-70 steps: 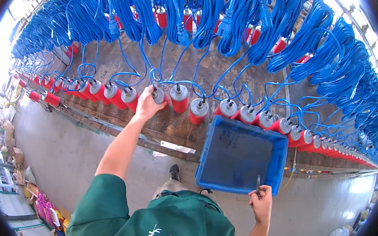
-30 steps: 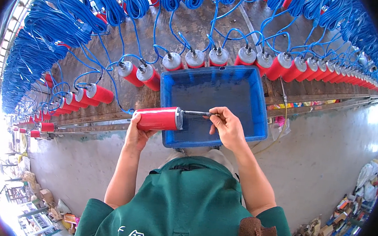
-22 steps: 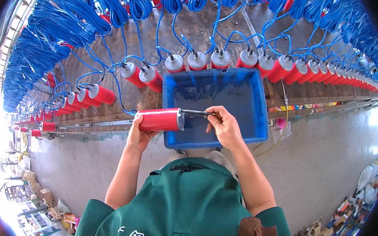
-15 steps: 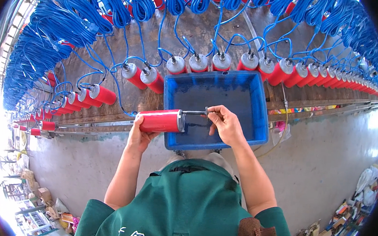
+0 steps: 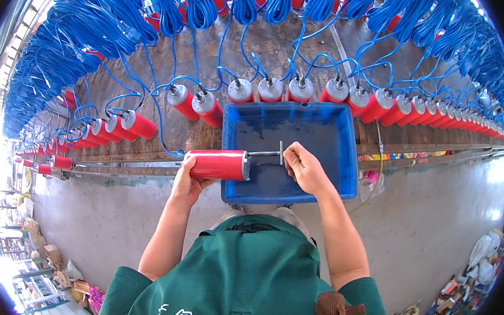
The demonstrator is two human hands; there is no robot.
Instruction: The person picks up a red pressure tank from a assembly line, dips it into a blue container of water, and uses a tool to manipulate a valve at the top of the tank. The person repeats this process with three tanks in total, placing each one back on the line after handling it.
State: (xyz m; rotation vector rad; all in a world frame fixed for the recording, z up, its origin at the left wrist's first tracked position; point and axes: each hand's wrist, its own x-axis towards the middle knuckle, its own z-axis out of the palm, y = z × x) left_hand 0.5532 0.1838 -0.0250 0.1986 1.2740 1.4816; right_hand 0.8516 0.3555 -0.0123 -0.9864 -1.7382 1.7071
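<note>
My left hand (image 5: 189, 182) wraps round the left part of a red cylinder (image 5: 219, 164) with a silver end rim, held level over the near left of a blue plastic tub (image 5: 352, 159). A T-handled rod tool (image 5: 264, 154) sticks out of the cylinder's right end, its crossbar upright. At that crossbar my right hand (image 5: 303, 168) is closed, the curled fingers right against the bar. How firmly they grip it is hard to see. A blue cord runs to the cylinder's left end, which my left hand partly covers.
On the brown bench (image 5: 213, 54) behind the tub stands a long row of red cylinders (image 5: 380, 105) with grey caps and blue cords. Coiled blue cables (image 5: 91, 23) line its far side. A thin yellowish hose (image 5: 379, 167) hangs right of the tub. Assorted goods lie along both sides of the floor.
The tool's crossbar has turned to stand upright across the rod. My right hand has shifted slightly right and lower, its fingers more curled. The left hand still holds the cylinder.
</note>
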